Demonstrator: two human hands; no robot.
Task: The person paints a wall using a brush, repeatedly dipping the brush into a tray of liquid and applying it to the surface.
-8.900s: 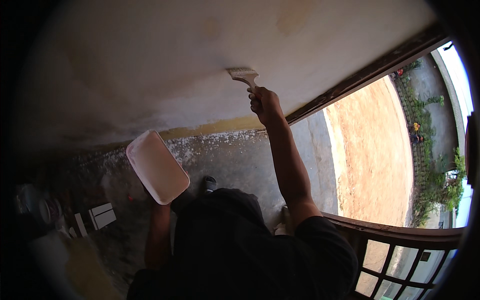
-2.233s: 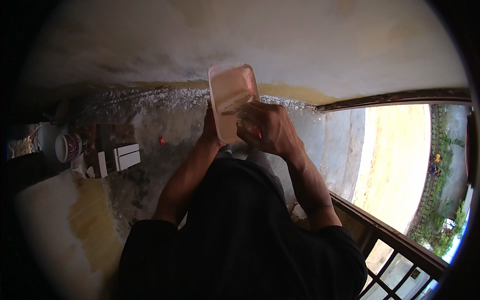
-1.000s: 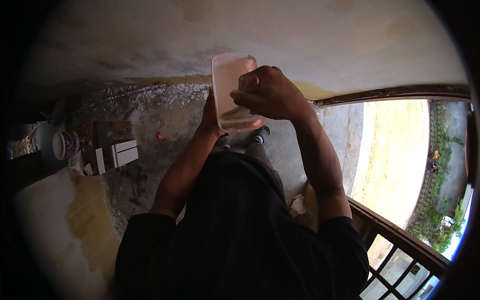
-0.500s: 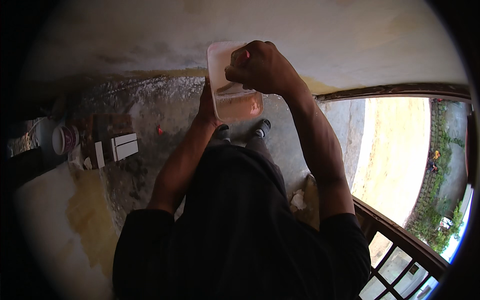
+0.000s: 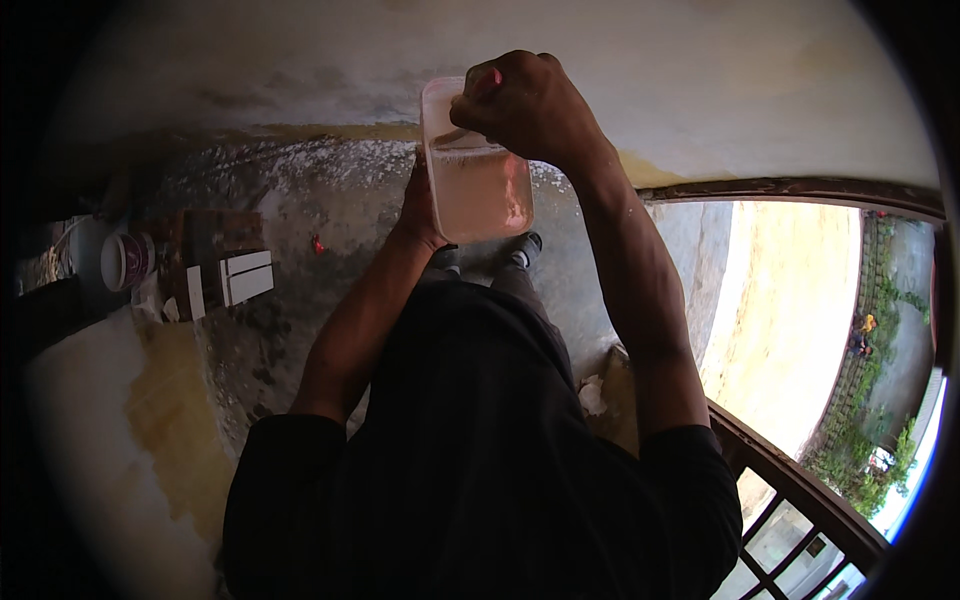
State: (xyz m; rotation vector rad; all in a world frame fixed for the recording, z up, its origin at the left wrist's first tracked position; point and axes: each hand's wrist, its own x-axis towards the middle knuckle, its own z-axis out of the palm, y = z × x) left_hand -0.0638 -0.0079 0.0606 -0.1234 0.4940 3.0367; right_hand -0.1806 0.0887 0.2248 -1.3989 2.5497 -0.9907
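Note:
A pale, translucent rectangular plastic tub (image 5: 482, 200) is held up in front of me, with a pinkish-brown layer inside. My left hand (image 5: 422, 205) grips the tub from its left side; most of its fingers are hidden behind it. Over the tub's far end, my right hand (image 5: 530, 108) is closed around a red-handled tool (image 5: 487, 83). Only the handle's end shows clearly past the fist. A straight, wide edge lies across the tub just below the fist; I cannot tell whether it belongs to the tool.
A patchy plastered wall (image 5: 330, 60) rises ahead. To the left, a white bucket (image 5: 126, 261) stands beside a brown board and white boxes (image 5: 245, 277). A small red scrap (image 5: 318, 244) lies on the stained floor. Right are a bright opening and a dark railing (image 5: 800, 490).
My right fist has moved up and slightly away over the tub, uncovering more of the pinkish-brown layer. The straight edge inside has shifted toward the tub's far end. The left hand still holds the tub.

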